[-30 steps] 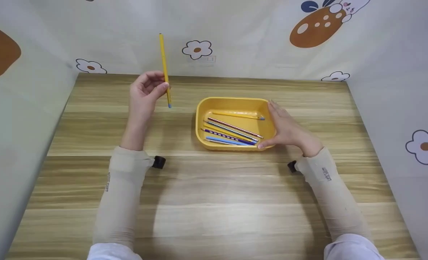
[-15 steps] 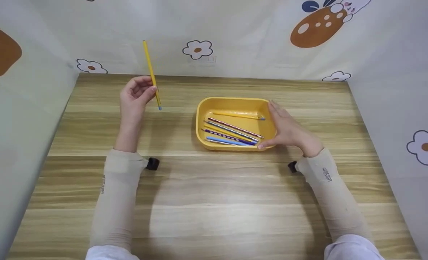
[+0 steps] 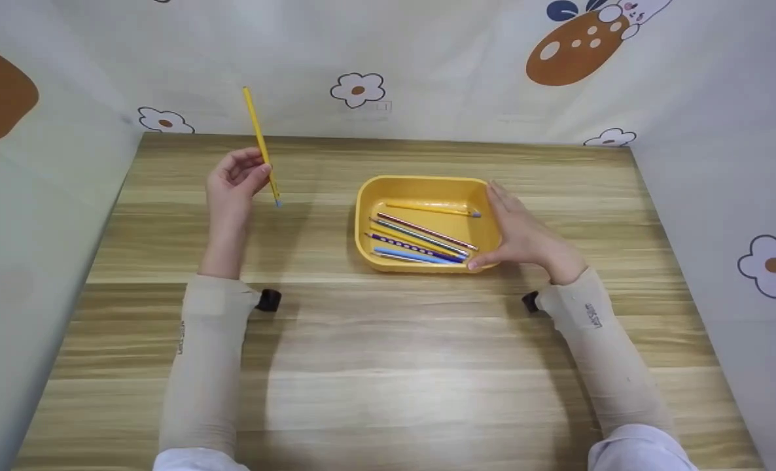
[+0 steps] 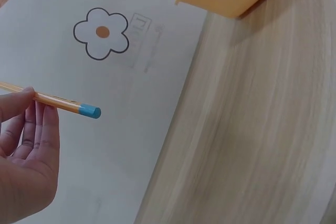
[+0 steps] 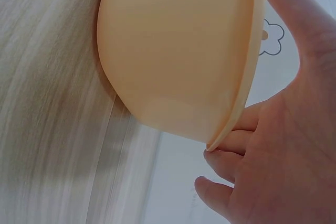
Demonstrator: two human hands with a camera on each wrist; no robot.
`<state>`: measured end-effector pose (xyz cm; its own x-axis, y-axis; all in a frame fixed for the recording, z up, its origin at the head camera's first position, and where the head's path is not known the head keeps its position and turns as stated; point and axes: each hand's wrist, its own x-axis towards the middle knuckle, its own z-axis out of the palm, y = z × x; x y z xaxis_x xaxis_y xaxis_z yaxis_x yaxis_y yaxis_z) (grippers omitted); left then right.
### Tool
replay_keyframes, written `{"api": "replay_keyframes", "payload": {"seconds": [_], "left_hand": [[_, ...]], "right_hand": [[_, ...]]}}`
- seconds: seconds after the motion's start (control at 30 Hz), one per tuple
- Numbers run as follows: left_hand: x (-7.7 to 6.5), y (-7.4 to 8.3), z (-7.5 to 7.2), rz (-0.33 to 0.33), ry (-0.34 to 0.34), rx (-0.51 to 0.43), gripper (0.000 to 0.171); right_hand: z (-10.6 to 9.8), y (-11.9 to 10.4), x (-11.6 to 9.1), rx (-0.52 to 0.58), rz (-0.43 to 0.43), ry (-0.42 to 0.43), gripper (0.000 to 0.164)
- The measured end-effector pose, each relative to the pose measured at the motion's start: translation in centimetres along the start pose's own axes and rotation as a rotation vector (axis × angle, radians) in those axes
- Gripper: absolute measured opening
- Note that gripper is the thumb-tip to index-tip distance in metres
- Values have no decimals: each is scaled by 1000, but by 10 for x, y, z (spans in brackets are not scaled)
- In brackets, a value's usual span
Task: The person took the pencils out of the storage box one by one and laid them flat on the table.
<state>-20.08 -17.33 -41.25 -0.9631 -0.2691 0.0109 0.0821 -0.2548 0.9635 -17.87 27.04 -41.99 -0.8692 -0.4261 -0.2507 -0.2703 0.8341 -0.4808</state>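
Observation:
My left hand (image 3: 228,190) pinches a yellow pencil (image 3: 255,123) between thumb and fingers, raised to the left of the container. The pencil leans, its blue end low; in the left wrist view that blue-tipped end (image 4: 90,110) sticks out past the fingers. A yellow plastic box (image 3: 437,188) stands on the table, with several pencils lying in it: striped ones, yellow ones, a purple patterned pencil (image 3: 414,246) and a light blue one (image 3: 406,254). My right hand (image 3: 525,234) holds the box's right end, thumb at the near corner and fingers at the far corner.
The wooden table (image 3: 388,366) reaches back to a pale wall covering (image 3: 427,39) printed with flowers and fruit. Similar sheets rise at both sides. Each wrist wears a small black camera, the left one (image 3: 269,300) above the table.
My left hand has moved left and slightly toward me, carrying the yellow pencil away from the box. The right hand and the box have kept their places.

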Motion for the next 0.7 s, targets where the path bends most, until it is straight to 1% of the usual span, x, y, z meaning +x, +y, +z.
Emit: {"api": "replay_keyframes", "payload": {"seconds": [0.1,0.2,0.3,0.53,0.7], "left_hand": [[2,-2,-3,-9,15,8,20],[3,-5,-6,-30,36,-12,20],[4,-8,-9,-43,49,-12,21],[6,-16,-18,-59,51,67,19],[8,-20,-22,-112,54,79,18]], "right_hand": [[0,-1,0,3,2,-1,145],[0,0,0,2,-2,-4,145],[0,1,1,-2,-5,-6,147],[0,0,0,-3,10,-8,146],[0,0,1,-6,10,-7,147]]}}
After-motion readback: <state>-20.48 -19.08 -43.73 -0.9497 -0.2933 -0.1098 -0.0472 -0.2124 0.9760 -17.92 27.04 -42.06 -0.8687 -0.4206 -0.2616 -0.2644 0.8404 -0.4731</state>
